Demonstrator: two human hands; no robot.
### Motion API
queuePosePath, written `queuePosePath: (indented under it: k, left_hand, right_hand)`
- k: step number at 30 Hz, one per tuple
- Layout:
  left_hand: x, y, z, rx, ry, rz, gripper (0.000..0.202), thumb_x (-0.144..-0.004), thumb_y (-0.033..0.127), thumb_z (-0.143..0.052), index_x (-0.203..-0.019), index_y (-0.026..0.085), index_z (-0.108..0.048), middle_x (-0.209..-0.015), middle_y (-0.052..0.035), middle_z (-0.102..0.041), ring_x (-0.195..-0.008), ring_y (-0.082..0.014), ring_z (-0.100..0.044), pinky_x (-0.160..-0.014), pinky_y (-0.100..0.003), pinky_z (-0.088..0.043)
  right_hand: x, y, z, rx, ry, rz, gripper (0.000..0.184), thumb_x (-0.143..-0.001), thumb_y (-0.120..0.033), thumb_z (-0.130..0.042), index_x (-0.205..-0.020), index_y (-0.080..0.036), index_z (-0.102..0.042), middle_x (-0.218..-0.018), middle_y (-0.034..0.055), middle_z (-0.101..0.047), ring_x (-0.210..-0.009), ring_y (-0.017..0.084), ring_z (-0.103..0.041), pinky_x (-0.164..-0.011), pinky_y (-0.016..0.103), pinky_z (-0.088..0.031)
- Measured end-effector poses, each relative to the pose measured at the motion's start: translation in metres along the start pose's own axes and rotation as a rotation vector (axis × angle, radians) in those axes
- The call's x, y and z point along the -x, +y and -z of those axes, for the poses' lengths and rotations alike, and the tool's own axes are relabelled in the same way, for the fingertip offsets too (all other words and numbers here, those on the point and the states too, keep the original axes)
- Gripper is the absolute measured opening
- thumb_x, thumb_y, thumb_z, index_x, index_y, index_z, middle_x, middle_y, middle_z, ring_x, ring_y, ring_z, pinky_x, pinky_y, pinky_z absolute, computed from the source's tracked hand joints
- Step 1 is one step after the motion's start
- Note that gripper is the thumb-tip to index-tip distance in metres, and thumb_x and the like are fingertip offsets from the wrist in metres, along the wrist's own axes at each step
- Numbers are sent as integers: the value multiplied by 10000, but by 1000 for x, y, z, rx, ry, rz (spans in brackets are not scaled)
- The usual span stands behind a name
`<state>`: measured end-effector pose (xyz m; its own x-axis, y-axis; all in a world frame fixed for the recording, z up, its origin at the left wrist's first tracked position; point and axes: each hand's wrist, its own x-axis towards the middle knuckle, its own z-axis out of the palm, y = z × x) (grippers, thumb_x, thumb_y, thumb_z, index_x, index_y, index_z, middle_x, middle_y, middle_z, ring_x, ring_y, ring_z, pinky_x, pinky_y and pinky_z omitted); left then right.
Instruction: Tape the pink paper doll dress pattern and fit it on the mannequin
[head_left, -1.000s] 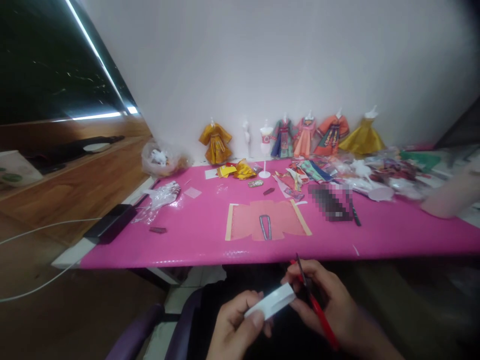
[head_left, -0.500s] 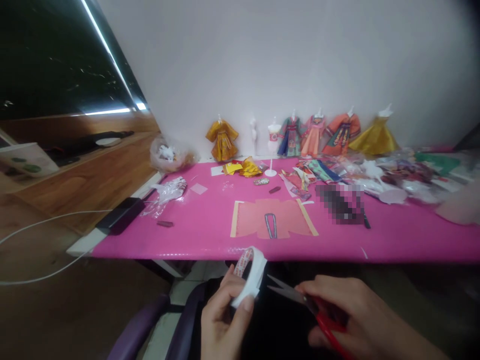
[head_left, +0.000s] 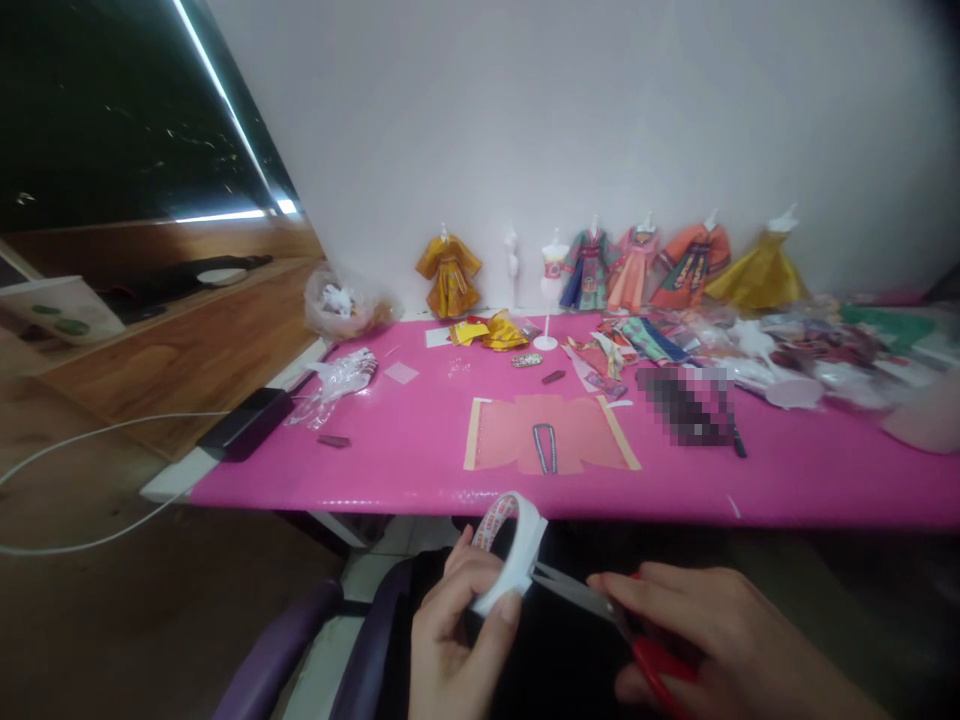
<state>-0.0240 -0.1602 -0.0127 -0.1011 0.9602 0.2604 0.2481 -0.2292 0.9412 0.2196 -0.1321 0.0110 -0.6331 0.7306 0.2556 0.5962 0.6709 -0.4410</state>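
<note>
The left hand (head_left: 471, 618) has its grip closed on a roll of white tape (head_left: 527, 556), with the thumb pressed upon its near side. The roll is in the air, just before the front edge of the bench (head_left: 405, 470). The grip of the right hand (head_left: 709, 620) is closed around the red handles of the scissors (head_left: 592, 599); the blades are slightly parted and their tips point to the side of the roll, but whether they touch it, I cannot tell. On the bench, near the middle of the front edge, a salmon-coloured flat piece (head_left: 510, 432) lies spread, and on it rests a narrow dark trim (head_left: 554, 450), bent into a loop. A black box (head_left: 246, 425) sits at the front left corner. Along the back edge stand small dressed figures, among them one in a golden robe (head_left: 448, 275).
</note>
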Motion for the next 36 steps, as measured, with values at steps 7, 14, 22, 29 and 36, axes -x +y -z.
queuePosePath:
  k: [7,14,22,29,36]
  left_hand:
    - [0,3,0,-6,-5,38,197,-846,360,-648,-691,243,-682,-685,0,-643,-701,-221,-639,-1081,-514,-348]
    - [0,1,-1,18,-11,35,195,-857,344,-645,-693,245,-678,-688,10,-620,-702,-206,-620,-1125,-534,-281]
    - [1,2,-2,21,-12,54,207,-854,362,-649,-691,238,-679,-695,8,-615,-709,-205,-625,-1144,-527,-257]
    - [-1,4,-3,14,-5,56,211,-852,369,-653,-687,240,-682,-688,4,-625,-702,-212,-626,-1123,-512,-299]
    - [0,2,-3,33,-12,41,189,-856,366,-650,-722,247,-712,-680,0,-629,-729,-222,-626,-1057,-481,-376]
  right_hand:
    - [0,-2,-1,-29,-127,-58,506,-767,-270,-827,-1234,-293,-632,-934,-8,-752,-729,191,-731,-641,281,-594]
    - [3,-4,-1,-36,-131,-58,545,-761,-277,-832,-1260,-310,-615,-936,-14,-755,-731,198,-732,-636,291,-582]
    - [-2,-6,2,-43,-151,-55,491,-757,-210,-823,-1206,-294,-643,-878,-23,-752,-685,171,-726,-602,238,-544]
    - [-3,-9,2,-107,-176,-82,395,-776,-218,-801,-1145,-269,-671,-853,-16,-749,-666,160,-713,-597,219,-529]
    - [-7,-12,4,-71,-214,-92,289,-766,-227,-794,-1031,-241,-682,-796,-11,-727,-646,167,-701,-581,223,-525]
